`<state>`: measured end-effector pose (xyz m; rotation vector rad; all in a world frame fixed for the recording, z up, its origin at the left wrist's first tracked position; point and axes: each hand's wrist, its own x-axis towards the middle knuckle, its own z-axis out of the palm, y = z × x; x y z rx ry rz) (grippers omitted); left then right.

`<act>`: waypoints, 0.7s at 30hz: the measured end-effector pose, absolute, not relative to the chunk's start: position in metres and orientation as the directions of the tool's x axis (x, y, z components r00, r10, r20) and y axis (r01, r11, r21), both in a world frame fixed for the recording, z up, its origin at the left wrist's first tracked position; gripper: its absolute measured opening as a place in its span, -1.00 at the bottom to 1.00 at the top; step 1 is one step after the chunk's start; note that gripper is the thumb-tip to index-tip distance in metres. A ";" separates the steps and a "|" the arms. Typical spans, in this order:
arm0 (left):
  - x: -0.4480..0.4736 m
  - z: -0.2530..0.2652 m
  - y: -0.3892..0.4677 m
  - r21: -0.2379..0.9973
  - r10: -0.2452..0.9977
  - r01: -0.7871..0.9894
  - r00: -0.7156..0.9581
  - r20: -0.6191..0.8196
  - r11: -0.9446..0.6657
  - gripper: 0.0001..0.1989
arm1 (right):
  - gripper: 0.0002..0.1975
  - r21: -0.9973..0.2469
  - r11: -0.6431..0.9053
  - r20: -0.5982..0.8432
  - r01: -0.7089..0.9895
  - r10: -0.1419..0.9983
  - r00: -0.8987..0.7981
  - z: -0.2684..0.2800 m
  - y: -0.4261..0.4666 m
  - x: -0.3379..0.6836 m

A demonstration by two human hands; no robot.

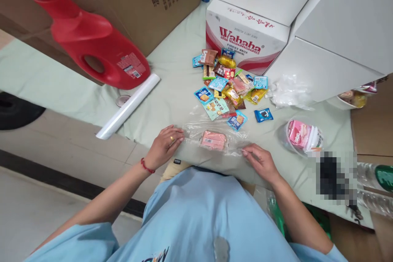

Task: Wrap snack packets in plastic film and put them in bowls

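Observation:
A clear plastic bag (192,131) lies spread on the cloth in front of me, with a pink snack packet (213,140) in or under its film; I cannot tell which. At the bag's left edge, my left hand (167,142), wearing a ring, has its fingers together on the film. My right hand (260,161) pinches the film at the right end between thumb and fingers. Just beyond the bag is a heap of small wrapped snacks (218,84) in blue, yellow, brown and green. A dark blue packet (263,115) sits apart on the right.
Behind the heap stands a Wahaha water carton (247,35). A red detergent bottle (101,45) and a white roll (129,106) are on the left. To the right are crumpled clear bags (290,92), a round clear tub (302,136) holding packets, and a blurred dark item (331,178).

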<state>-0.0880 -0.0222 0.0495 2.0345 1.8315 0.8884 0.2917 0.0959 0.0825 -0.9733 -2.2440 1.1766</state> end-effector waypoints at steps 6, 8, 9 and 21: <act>-0.092 0.042 0.021 0.563 0.991 0.820 0.036 0.131 -0.104 -0.69 | -0.60 -0.804 0.154 -0.186 0.574 0.853 -0.488 0.061 0.121 0.274; -0.090 0.039 0.025 0.570 0.995 0.817 0.047 0.090 -0.090 -0.68 | -0.59 -0.750 0.174 -0.202 0.638 0.858 -0.472 0.055 0.120 0.273; -0.089 0.038 0.025 0.579 0.996 0.811 0.043 0.084 -0.084 -0.67 | -0.59 -0.719 0.189 -0.205 0.669 0.862 -0.464 0.053 0.119 0.274; -0.079 0.037 0.017 0.752 0.992 0.658 -0.071 0.101 -0.029 -0.57 | -0.71 -0.435 0.613 0.253 0.660 0.787 -0.563 0.089 0.108 0.231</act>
